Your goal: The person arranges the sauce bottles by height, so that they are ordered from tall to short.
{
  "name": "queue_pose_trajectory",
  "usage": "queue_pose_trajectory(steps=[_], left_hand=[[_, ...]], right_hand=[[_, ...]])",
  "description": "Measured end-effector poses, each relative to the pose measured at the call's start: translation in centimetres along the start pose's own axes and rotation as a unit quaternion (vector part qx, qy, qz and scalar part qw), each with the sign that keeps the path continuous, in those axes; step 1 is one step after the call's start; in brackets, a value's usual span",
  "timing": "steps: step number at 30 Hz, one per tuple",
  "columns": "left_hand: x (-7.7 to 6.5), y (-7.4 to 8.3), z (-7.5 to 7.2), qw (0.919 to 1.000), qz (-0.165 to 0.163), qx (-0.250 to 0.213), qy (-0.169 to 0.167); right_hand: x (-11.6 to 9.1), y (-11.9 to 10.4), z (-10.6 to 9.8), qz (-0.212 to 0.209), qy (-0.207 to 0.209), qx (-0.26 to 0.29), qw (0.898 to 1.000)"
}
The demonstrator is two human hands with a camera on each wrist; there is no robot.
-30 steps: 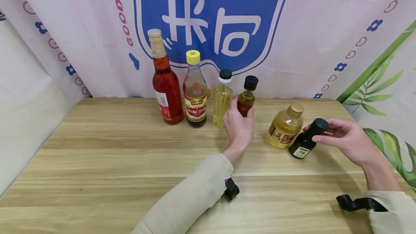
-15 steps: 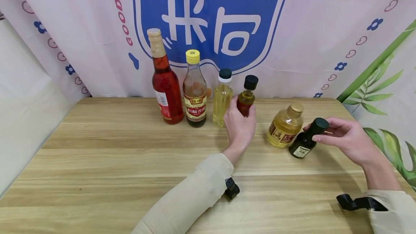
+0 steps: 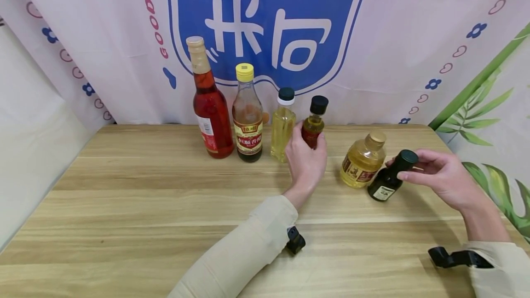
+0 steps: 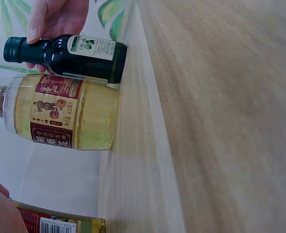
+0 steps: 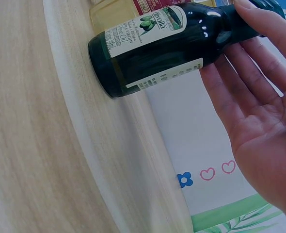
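Note:
My left hand (image 3: 307, 160) grips a small black-capped oil bottle (image 3: 312, 128) with a red label, standing toward the back of the table. In the left wrist view this bottle's barcode side (image 4: 55, 224) peeks out at the bottom edge. At the right, my right hand (image 3: 445, 178) pinches the neck of a dark green olive oil bottle (image 3: 387, 183), thumb on the near side. Its white label (image 5: 148, 29) faces the right wrist camera. Close beside it stands a round-shouldered bottle of yellow oil (image 3: 361, 164) with a gold cap and dark red label.
Left of my left hand stand a clear pale-oil bottle (image 3: 283, 132) with a dark green cap, a yellow-capped vinegar bottle (image 3: 248, 128) and a tall red bottle (image 3: 212, 114). All are on the wooden table (image 3: 145, 224). A printed curtain (image 3: 393, 59) hangs behind.
Both hands and all the bottles stay where they were; the head view has shifted only very slightly.

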State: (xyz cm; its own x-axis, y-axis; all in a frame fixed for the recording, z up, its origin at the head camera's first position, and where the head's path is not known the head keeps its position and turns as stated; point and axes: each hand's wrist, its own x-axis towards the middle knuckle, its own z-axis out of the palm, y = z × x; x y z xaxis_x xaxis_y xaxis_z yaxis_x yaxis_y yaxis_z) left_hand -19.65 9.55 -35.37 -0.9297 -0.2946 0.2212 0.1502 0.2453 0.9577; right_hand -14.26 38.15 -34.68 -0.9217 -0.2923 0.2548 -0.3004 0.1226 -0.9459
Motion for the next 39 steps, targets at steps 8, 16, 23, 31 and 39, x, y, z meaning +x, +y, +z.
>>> queue_pose_trajectory(steps=[8,16,23,31,39], left_hand=[[0.1,0.0,0.1,1.0,-0.002,0.001,-0.001],[-0.2,-0.3,-0.1,0.9999,-0.004,-0.011,-0.006],[-0.8,-0.1,-1.0,0.9994,0.013,-0.031,0.003],[-2.2,0.4,-2.2,0.9974,0.042,-0.055,0.019],[-3.4,0.9,-2.2,0.9906,0.11,-0.072,-0.039]], right_hand=[[-0.1,-0.1,0.0,0.019,-0.001,-0.018,1.0],[-0.2,-0.3,0.1,0.019,0.006,-0.019,1.0],[-0.2,-0.2,0.0,0.015,0.012,-0.032,0.999],[-0.1,0.0,-0.1,0.014,0.018,-0.031,0.999],[0.0,-0.1,0.0,0.011,0.01,-0.023,1.0]])
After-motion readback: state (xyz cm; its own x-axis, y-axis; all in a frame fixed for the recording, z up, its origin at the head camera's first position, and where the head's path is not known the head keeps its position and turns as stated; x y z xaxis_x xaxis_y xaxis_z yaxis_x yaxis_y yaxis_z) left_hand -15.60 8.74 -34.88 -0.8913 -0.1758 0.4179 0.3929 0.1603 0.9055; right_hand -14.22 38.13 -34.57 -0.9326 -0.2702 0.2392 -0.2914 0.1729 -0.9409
